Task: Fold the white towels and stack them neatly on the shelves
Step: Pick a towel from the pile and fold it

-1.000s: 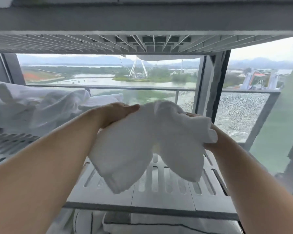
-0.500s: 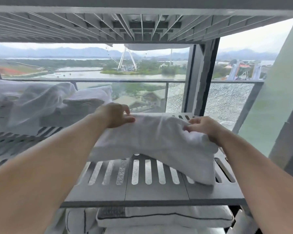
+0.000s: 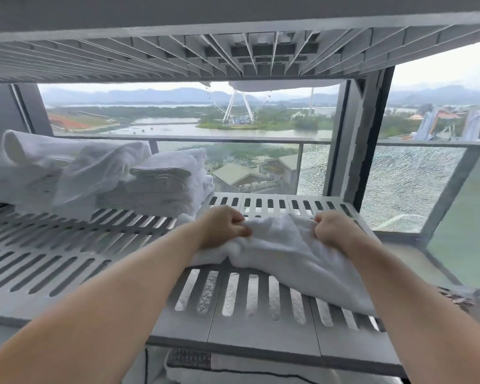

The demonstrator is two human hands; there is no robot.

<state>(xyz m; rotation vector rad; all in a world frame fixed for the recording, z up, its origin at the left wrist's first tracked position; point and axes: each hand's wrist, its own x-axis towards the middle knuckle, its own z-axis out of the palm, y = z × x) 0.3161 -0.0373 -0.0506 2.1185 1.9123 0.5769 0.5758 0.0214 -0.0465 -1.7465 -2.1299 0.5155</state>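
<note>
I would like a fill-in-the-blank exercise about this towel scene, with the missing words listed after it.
1. Both hands, left and right, grip one ____ towel.
2. That towel lies on a grey ____ shelf.
3. The stack of folded towels sits to the ____ of the hands.
4. Through the window a ____ wheel stands beyond the water.

Missing words: white; slotted; left; Ferris

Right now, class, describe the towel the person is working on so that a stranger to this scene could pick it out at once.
Find the grey slotted shelf in front of the window. On its right part lies a white towel, pinched at its far edge by the left hand and right hand. Unlike the folded stack and heaped towels at the back left, it is loose, rumpled and held.
</note>
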